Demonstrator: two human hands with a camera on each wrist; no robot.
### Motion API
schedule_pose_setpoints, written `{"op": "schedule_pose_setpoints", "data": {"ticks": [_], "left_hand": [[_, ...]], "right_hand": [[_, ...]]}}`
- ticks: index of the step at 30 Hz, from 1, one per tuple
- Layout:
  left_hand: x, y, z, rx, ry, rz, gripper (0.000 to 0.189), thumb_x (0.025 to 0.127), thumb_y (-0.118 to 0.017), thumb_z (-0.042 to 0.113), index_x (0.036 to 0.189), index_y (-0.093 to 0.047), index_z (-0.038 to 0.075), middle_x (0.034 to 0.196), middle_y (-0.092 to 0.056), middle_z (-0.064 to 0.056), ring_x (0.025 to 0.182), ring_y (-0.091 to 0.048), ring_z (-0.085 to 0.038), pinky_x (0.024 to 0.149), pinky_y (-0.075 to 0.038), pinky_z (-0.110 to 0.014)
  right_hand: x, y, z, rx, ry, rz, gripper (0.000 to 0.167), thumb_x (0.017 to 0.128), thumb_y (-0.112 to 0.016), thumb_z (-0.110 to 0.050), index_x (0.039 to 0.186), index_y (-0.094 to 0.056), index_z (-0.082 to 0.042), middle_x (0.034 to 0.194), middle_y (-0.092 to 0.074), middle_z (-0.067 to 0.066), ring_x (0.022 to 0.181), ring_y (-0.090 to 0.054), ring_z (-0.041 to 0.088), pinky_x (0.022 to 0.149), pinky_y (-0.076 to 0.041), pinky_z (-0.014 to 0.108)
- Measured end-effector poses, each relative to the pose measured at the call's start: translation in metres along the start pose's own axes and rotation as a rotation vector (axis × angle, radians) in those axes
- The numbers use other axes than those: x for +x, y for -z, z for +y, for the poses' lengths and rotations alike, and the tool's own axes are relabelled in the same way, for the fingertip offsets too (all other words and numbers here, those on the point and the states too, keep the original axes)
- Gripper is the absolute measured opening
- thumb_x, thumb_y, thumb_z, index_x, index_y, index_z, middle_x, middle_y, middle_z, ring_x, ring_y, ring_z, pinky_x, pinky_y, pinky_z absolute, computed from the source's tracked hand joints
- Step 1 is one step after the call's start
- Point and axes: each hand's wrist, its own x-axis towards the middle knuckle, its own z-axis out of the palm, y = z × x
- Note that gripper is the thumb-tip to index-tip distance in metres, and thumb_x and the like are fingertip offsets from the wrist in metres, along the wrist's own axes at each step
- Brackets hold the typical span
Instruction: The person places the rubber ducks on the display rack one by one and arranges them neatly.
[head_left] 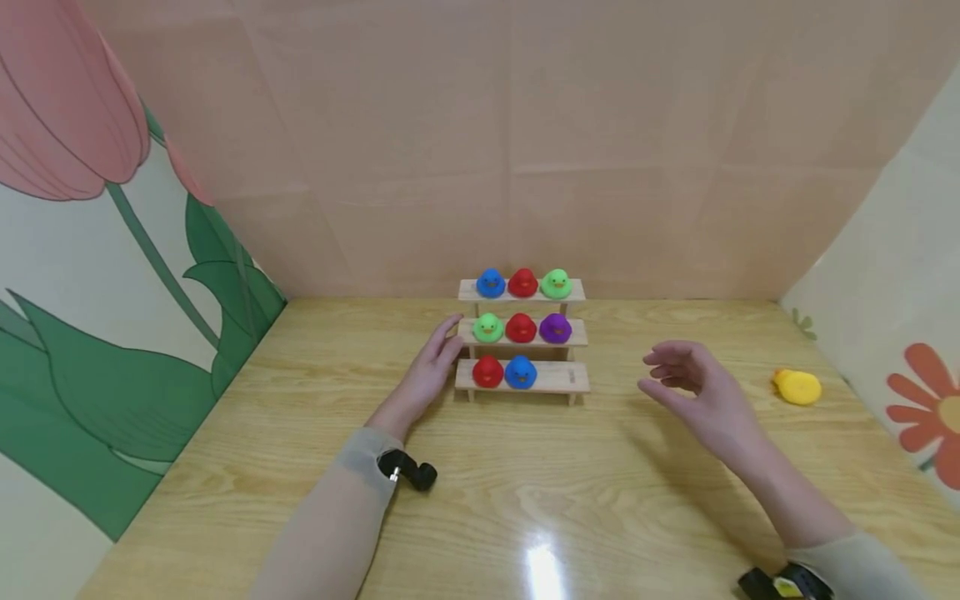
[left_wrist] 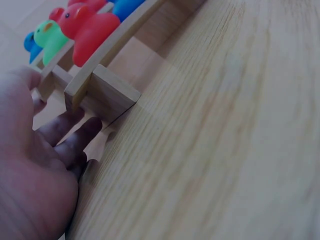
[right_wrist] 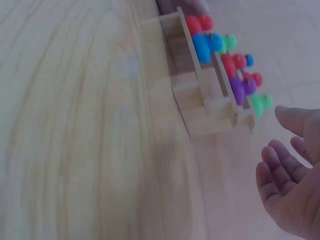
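A three-step wooden stand (head_left: 552, 379) holds several rubber ducks. On its front step are a red duck (head_left: 488, 372) and a blue duck (head_left: 521, 372), toward the left and middle. The middle step carries a green duck (head_left: 488, 327), a red duck (head_left: 521, 327) and a purple duck (head_left: 556, 328). Blue (head_left: 491, 283), red (head_left: 522, 283) and green ducks (head_left: 557, 284) line the back step. My left hand (head_left: 431, 367) is at the stand's left end, fingers loosely extended beside the steps. Apart from the stand, my right hand (head_left: 697, 392) hovers over the table, fingers loosely bent around nothing.
A yellow duck (head_left: 798, 387) lies tipped over on the wooden table (head_left: 480, 517), right of my right hand. A pinkish backdrop (head_left: 510, 150) rises behind the stand. Flower-printed panels flank the table on the left (head_left: 97, 400) and right (head_left: 862, 275).
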Motion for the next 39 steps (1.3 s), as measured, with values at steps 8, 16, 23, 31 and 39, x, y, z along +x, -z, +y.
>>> {"op": "schedule_pose_setpoints", "data": {"ticks": [8,16,23,31,39], "left_hand": [[0.001,0.000,0.000,0.015,-0.009,0.000,0.055,0.118,-0.046,0.055,0.171,-0.037,0.043,0.178,-0.035,0.000,0.166,-0.025,-0.029,0.133,-0.021,-0.059],[0.002,0.000,-0.001,0.014,-0.004,0.003,0.056,0.117,-0.046,0.057,0.171,-0.037,0.044,0.178,-0.034,0.000,0.166,-0.024,-0.029,0.132,-0.021,-0.059],[0.002,0.000,-0.001,0.004,0.000,-0.003,0.055,0.117,-0.045,0.056,0.170,-0.037,0.045,0.178,-0.033,0.001,0.166,-0.024,-0.029,0.132,-0.021,-0.060],[0.001,-0.001,0.000,0.011,0.000,0.003,0.055,0.118,-0.045,0.055,0.171,-0.037,0.045,0.179,-0.033,0.001,0.166,-0.023,-0.030,0.133,-0.020,-0.060],[0.000,0.000,0.000,-0.001,0.001,0.001,0.055,0.117,-0.046,0.056,0.170,-0.037,0.045,0.178,-0.034,0.000,0.166,-0.024,-0.029,0.132,-0.021,-0.059]], "right_hand": [[-0.005,0.026,0.022,0.006,-0.062,0.080,0.052,0.105,-0.081,-0.015,0.148,-0.055,-0.001,0.129,-0.065,-0.013,0.111,-0.063,0.004,0.093,-0.048,0.006],[-0.004,0.049,0.043,0.054,-0.096,0.173,0.046,0.103,-0.080,-0.009,0.144,-0.060,-0.019,0.126,-0.064,-0.023,0.110,-0.064,-0.001,0.092,-0.047,0.003],[-0.004,0.070,0.064,0.062,-0.122,0.248,0.046,0.103,-0.079,-0.007,0.142,-0.062,-0.024,0.125,-0.064,-0.023,0.111,-0.062,-0.003,0.091,-0.045,0.001],[-0.010,0.090,0.084,0.000,-0.203,0.323,0.051,0.104,-0.081,-0.018,0.151,-0.060,-0.026,0.124,-0.061,-0.028,0.114,-0.056,-0.007,0.092,-0.041,0.002],[-0.016,0.105,0.103,-0.114,-0.319,0.322,0.065,0.107,-0.077,-0.037,0.164,-0.052,-0.019,0.138,-0.059,-0.019,0.127,-0.048,-0.002,0.101,-0.035,0.002]]}}
